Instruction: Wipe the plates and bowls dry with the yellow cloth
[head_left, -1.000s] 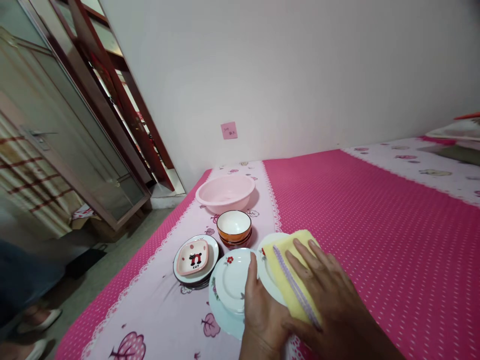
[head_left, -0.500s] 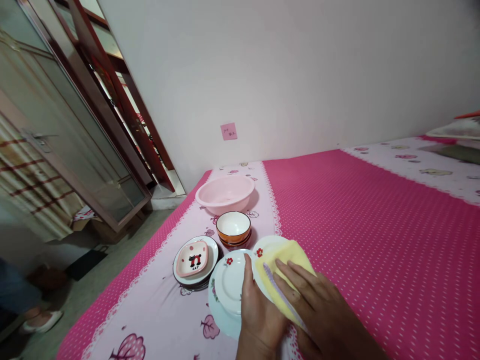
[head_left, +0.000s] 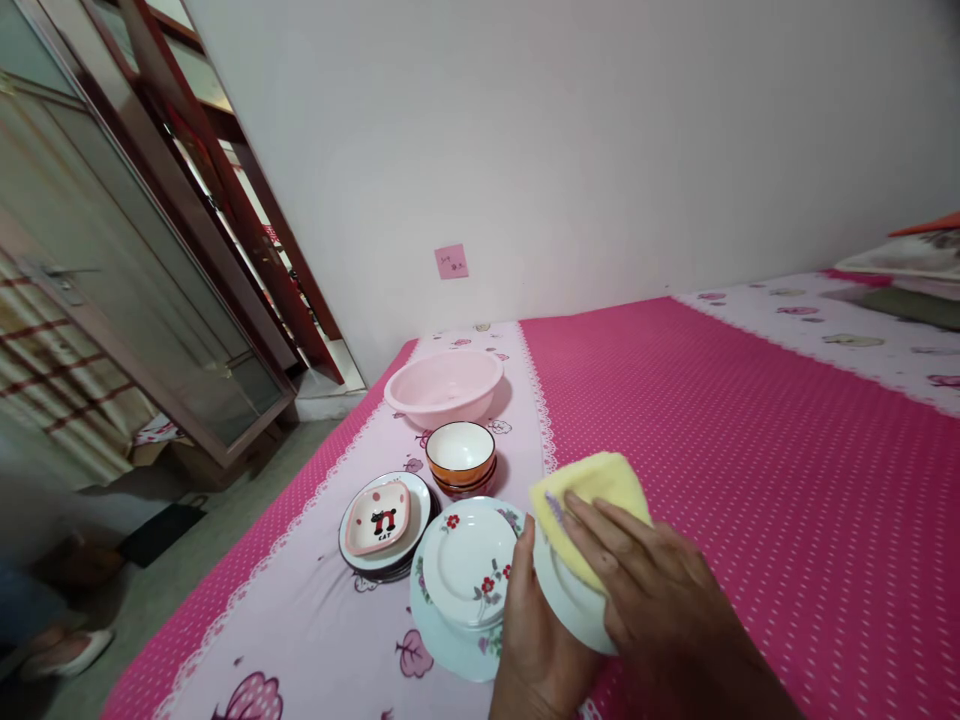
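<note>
A white plate [head_left: 574,606] is gripped at its left side by my left hand [head_left: 536,630], whose thumb points up along the rim. My right hand [head_left: 637,560] presses a yellow cloth [head_left: 611,478] with a pale purple strip onto the plate's face. The cloth covers most of its upper part. Just left of my hands lies a stack of white floral plates [head_left: 469,560], the smaller ones resting on a larger one. Beside it, a pink-rimmed square cat dish [head_left: 379,519] sits on a stack of dark-rimmed plates [head_left: 352,555].
Stacked orange bowls [head_left: 461,455] stand behind the plates, and a pink basin [head_left: 444,388] is farther back near the wall. Everything rests on a pink patterned bedspread [head_left: 720,440]. At the lower left, a person's foot in a white shoe [head_left: 79,652] is on the floor.
My hands, the plate and the cloth have moved slightly right, uncovering more of the stacked floral plates. The cloth has shifted up over the plate's upper edge, hiding its red flower.
</note>
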